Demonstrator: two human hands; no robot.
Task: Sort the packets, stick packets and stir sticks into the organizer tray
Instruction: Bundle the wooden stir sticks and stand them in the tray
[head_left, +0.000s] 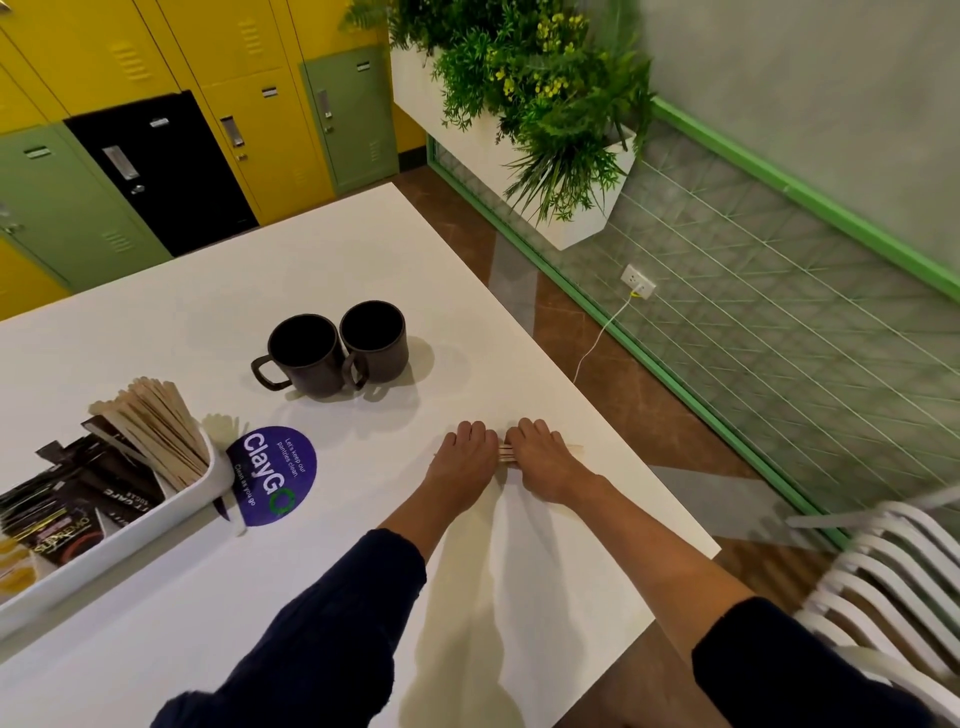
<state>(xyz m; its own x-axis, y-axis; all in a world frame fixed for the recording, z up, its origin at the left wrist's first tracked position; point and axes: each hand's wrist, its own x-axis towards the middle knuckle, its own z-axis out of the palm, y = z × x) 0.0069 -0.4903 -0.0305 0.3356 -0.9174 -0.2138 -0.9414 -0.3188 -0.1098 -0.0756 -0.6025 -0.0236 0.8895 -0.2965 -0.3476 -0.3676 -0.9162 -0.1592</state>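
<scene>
Beneath the left hand (460, 457) and right hand (543, 460), apparently gripped by both, lie the last sticks (505, 453); the tray (197, 491) to their left already looks stocked.

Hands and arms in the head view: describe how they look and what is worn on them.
Both the left hand and the right hand are bare; no gloves, rings or watch show. Each arm wears a dark navy long sleeve pushed up, leaving wrist and forearm uncovered. The left sleeve ends at mid-forearm, and the right sleeve ends nearer the elbow. No markings show on the fabric.
</scene>
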